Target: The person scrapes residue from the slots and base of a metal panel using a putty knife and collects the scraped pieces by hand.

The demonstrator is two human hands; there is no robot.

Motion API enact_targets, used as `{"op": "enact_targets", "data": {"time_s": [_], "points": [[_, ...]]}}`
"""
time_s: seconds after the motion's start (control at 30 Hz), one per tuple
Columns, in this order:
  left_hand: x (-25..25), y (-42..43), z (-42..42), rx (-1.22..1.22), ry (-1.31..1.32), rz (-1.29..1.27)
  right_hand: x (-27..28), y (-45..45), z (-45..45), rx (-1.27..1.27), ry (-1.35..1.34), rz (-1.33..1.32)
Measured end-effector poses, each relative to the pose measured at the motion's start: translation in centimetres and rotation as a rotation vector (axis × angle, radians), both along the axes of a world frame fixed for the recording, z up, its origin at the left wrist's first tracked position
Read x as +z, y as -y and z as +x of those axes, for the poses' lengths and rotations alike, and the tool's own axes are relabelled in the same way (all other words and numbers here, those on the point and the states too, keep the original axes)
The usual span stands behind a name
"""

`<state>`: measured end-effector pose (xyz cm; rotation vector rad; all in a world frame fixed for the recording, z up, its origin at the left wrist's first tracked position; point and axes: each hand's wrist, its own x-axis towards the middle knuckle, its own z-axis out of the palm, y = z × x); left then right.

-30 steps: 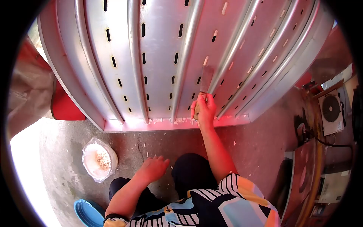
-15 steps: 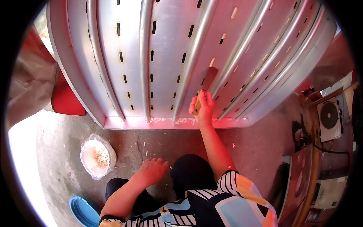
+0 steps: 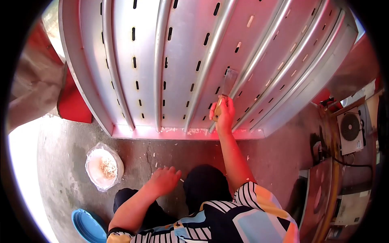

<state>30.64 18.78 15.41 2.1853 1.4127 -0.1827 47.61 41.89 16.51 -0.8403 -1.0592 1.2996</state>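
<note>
Silver metal panel point(image 3: 182, 60), slotted and ribbed, concrete floor point(image 3: 133, 156) below. Right hand point(image 3: 225, 115) clamped on the handle of a scraper point(image 3: 229, 81), blade pointing up between two ribs; looks flat on the metal, but glare makes contact hard to call. Left hand point(image 3: 162, 182) beside a dark-clad knee point(image 3: 206, 187), fingers slightly apart. Pale scraps point(image 3: 168, 130) along the bottom ledge. Lined bucket point(image 3: 97, 168) with pale bits inside, blue basin point(image 3: 90, 227), both on person's left.
</note>
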Motion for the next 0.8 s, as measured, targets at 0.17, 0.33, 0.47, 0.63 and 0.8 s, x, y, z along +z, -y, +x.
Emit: {"op": "enact_targets", "data": {"time_s": [0.17,0.33,0.47,0.63,0.8], "points": [[-0.1,-0.7,-0.1,0.010,-0.012,-0.037,1.1,1.2,2.1,-0.039,0.377,-0.114],[-0.2,-0.1,0.2,-0.009,0.013,-0.010,3.2,0.9,2.0,-0.138,0.597,0.029],[-0.7,-0.3,0.3,-0.004,0.004,0.005,1.8,2.0,2.8,-0.069,0.686,-0.056],[-0.1,0.3,0.2,-0.012,0.012,0.039,5.0,1.5,2.8,-0.205,0.823,-0.010],[-0.3,0.4,0.3,-0.018,-0.005,0.047,7.2,0.9,4.6,-0.194,1.130,0.119]]}}
